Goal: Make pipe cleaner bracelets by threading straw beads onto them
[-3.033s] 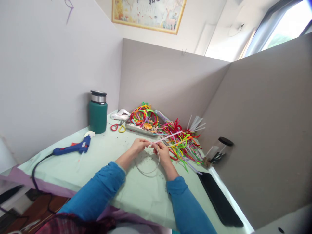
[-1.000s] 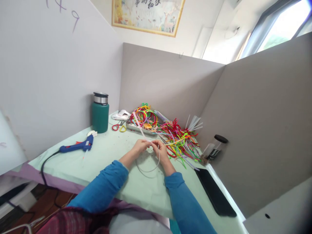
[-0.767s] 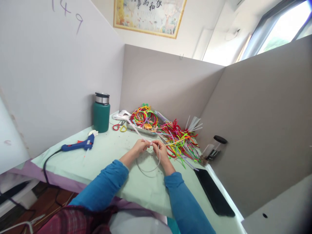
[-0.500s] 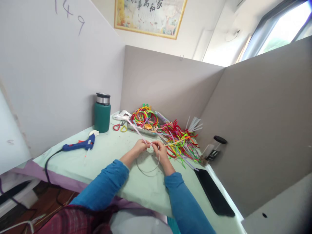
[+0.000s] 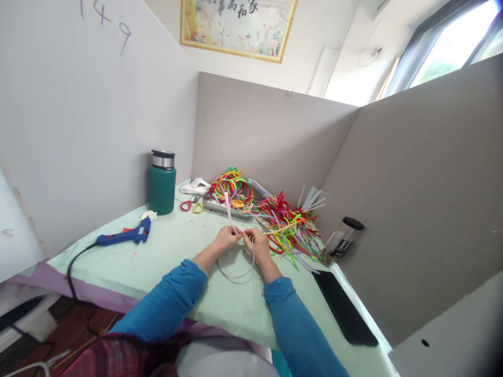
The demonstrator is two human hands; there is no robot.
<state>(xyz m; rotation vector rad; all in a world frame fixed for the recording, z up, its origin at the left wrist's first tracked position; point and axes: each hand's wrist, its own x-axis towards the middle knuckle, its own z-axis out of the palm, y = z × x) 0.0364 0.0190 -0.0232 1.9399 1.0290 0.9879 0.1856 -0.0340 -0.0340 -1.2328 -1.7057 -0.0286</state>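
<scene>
walls: grey partitions (image 5: 275, 131), three sides
window: bright, upper right (image 5: 451, 47)
picture: framed, back wall (image 5: 236, 26)
table: pale green cover (image 5: 176, 251)

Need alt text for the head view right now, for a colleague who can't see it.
Both hands, left hand and right hand, pinch a pale pink pipe cleaner against a white hoop over the green table. Behind lies a colourful pipe cleaner pile; a blue glue gun lies left.

There is one blue glue gun (image 5: 124, 238) and one green flask (image 5: 161, 184) left of the hands, one black phone (image 5: 345, 316) at right, and many pipe cleaners (image 5: 288, 228), too many to count
</scene>
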